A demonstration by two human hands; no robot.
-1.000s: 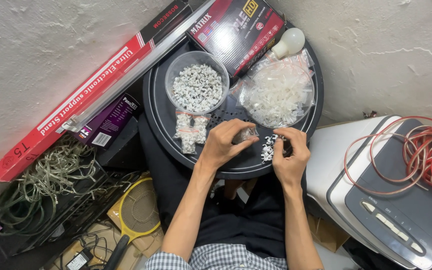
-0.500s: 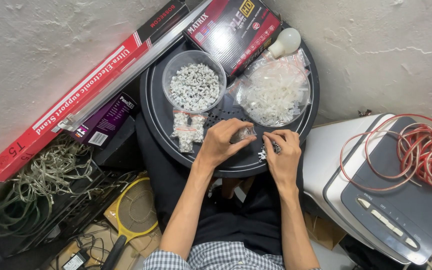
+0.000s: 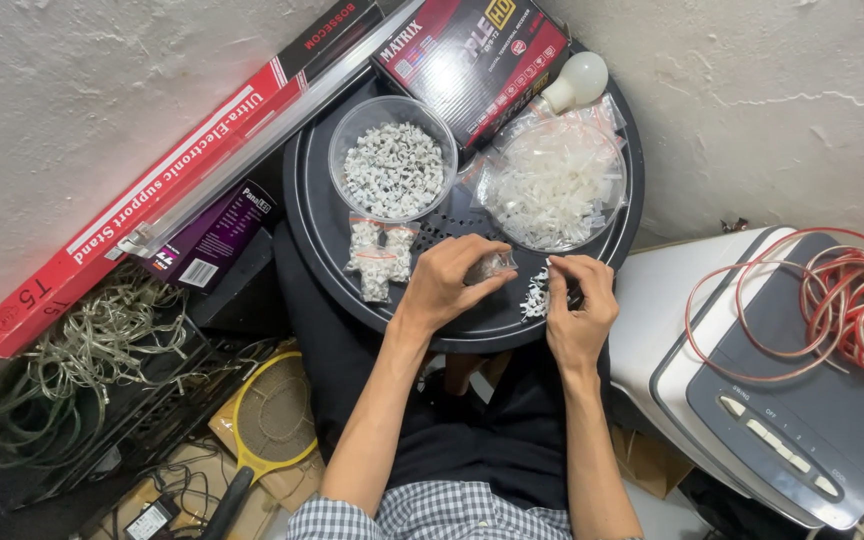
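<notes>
- Left hand [image 3: 449, 280]: curled over the near part of the round black tray [image 3: 317, 215], thumb and fingers pinched together on a small clear bag [image 3: 492, 266] holding pale bits.
- Right hand [image 3: 577, 300]: just beside the left, fingers bunched on a few white clips [image 3: 535, 293] at the small loose heap on the tray; grip looks closed, though the fingertips are too small to tell for sure.
- Hands sit near each other but do not touch; the heap lies between them.
- Clear round bowl [image 3: 395, 160] full of white clips, at the tray's far left.
- Two small filled packets [image 3: 380, 255] lie just below the bowl, left of the left hand.
- Large clear bag of white plastic pieces [image 3: 557, 180] at the tray's far right.
- Dark red-and-black carton [image 3: 472, 55] and a white bulb [image 3: 577, 80] at the tray's far edge.
- Long red box [image 3: 167, 185] leans by the wall, left.
- Coil of red and white wire [image 3: 837, 300] rests on a grey-and-white appliance [image 3: 752, 400], right.
- Yellow racket [image 3: 267, 430] on the floor, lower left.
</notes>
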